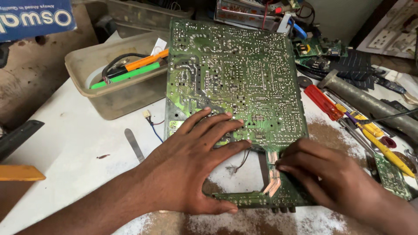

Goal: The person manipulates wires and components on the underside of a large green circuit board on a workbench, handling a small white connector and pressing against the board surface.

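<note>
1. The circuit board [235,78] lies solder side up on the white table [78,143]
2. The left hand [187,165] presses flat on the board, fingers spread, gripping nothing
3. The right hand [331,174] rests fingertips on the board's lower right edge, not clasping it
4. A plastic tub [109,91] of tools sits just left of the board

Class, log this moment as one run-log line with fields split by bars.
left hand: flat on circuit board | right hand: fingertips on copper strip | board: solder side up on table | tub: behind left

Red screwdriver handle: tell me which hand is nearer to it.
Right. The right hand lies just below the red screwdriver handle; the left hand rests farther left on the circuit board.
</note>
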